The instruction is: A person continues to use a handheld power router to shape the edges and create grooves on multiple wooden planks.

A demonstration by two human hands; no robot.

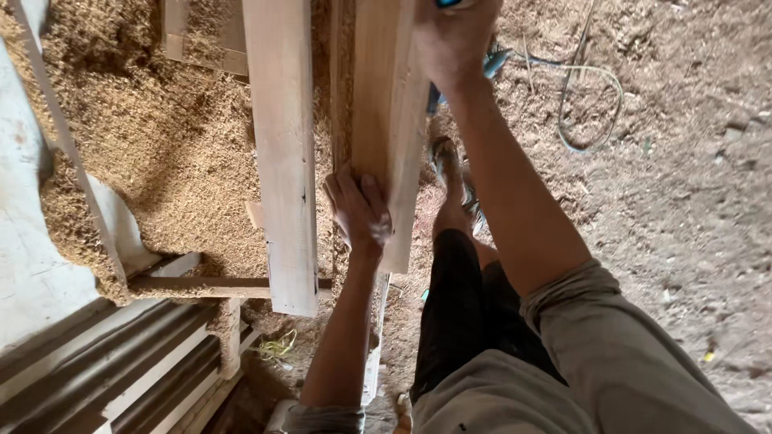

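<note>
A pale wooden plank (386, 104) runs away from me, lying on a low bench. My left hand (359, 210) presses flat on its near end, fingers spread over the wood. My right hand (452, 36) reaches forward along the plank at the top edge of the view and closes on a blue tool (448, 3), most of it cut off by the frame. A second, wider plank (285, 153) lies parallel just to the left, untouched.
Heaps of sawdust and shavings (153, 137) cover the bench and the dirt floor (683, 201). A light cord (591, 104) loops on the ground to the right. My sandalled foot (450, 173) stands beside the plank. Corrugated metal sheet (104, 378) lies lower left.
</note>
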